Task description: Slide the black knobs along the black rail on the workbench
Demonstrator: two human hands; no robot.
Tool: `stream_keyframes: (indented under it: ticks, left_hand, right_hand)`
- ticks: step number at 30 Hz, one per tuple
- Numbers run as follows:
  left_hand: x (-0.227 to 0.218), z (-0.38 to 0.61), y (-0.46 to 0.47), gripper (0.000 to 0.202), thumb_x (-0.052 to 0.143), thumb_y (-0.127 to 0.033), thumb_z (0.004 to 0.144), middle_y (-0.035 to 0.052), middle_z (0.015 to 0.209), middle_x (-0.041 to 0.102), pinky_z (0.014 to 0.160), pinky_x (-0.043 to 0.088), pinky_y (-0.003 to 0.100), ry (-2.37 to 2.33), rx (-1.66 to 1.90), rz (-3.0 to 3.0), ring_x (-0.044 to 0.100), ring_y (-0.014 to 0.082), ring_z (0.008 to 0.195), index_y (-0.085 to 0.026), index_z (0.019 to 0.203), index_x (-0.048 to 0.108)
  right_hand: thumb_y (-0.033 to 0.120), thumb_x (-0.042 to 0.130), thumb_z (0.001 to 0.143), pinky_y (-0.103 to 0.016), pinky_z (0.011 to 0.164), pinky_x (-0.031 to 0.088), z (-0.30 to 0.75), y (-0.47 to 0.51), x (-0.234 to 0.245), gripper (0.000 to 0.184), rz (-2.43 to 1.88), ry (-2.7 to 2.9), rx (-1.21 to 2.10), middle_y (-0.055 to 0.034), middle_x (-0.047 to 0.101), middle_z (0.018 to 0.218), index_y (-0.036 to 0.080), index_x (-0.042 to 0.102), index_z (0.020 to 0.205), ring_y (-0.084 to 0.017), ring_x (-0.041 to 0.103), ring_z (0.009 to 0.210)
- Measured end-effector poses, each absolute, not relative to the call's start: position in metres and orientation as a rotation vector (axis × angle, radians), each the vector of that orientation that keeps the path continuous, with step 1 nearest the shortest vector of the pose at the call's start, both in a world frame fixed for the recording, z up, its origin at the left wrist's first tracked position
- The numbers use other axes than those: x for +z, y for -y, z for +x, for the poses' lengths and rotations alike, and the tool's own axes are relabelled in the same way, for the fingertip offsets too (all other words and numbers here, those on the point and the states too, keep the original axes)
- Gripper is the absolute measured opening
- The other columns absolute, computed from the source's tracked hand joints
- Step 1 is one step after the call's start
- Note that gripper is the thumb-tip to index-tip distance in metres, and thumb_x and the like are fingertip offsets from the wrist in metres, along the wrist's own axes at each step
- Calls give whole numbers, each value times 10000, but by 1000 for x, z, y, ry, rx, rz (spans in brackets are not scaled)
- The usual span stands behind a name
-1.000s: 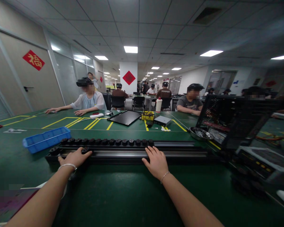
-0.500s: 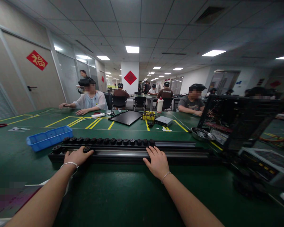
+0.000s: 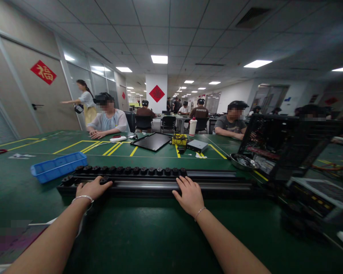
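A long black rail (image 3: pixel 148 185) with a shiny metallic channel lies crosswise on the green table. Along a second rail behind it stands a row of small black knob-like modules (image 3: pixel 143 171). My left hand (image 3: pixel 93 188) is at the near rail's left part, thumb and forefinger closed about a black knob-like module (image 3: pixel 104 180) that sits in the channel. Its other fingers are partly hidden. Resting flat on the rail right of centre is my right hand (image 3: pixel 190 194), fingers stretched out and apart, holding nothing.
A blue bin (image 3: pixel 58 167) is behind the rails at left. To the right stand a metal bowl (image 3: pixel 242 163), an open black computer case (image 3: pixel 286 148) and a power supply unit (image 3: pixel 326 196). Farther back lie a black panel (image 3: pixel 151 141) and a grey drive (image 3: pixel 197 145). Co-workers sit opposite.
Both my hands stay where they were on the rail. Opposite at left, a seated person's hands have come together, and a standing person behind has moved left, with an arm stretched out.
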State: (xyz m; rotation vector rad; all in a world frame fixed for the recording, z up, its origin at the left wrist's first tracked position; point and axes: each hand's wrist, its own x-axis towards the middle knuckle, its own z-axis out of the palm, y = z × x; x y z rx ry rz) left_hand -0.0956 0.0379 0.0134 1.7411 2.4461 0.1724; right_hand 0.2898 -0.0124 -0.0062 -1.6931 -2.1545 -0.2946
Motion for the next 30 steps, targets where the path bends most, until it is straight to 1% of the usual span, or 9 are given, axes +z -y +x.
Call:
stream_keyframes:
  ticks: [21, 26, 30]
  left_hand:
    - [18, -93, -35, 820, 261, -713, 651, 186, 1195, 557, 997, 199, 522, -2435, 148, 1738, 456, 352, 1144, -160, 1225, 455]
    - [16, -94, -35, 802, 260, -721, 651, 178, 1173, 575, 989, 205, 542, -2432, 171, 1766, 468, 363, 1128, -179, 1195, 488]
    - [15, -95, -36, 822, 266, -731, 643, 176, 1200, 556, 991, 207, 547, -2445, 185, 1773, 452, 375, 1139, -172, 1204, 487]
  right_hand:
    - [527, 283, 845, -379, 940, 254, 289, 13, -6, 548, -1709, 2158, -276, -47, 421, 1340, 234, 421, 1287, -233, 307, 1227]
    - [526, 298, 841, -378, 938, 259, 289, 13, -6, 545, -1709, 2154, -288, -43, 418, 1343, 233, 428, 1282, -233, 314, 1222]
    - [524, 293, 843, -376, 935, 264, 290, 13, -5, 544, -1712, 2163, -292, -44, 421, 1341, 235, 421, 1286, -231, 315, 1222]
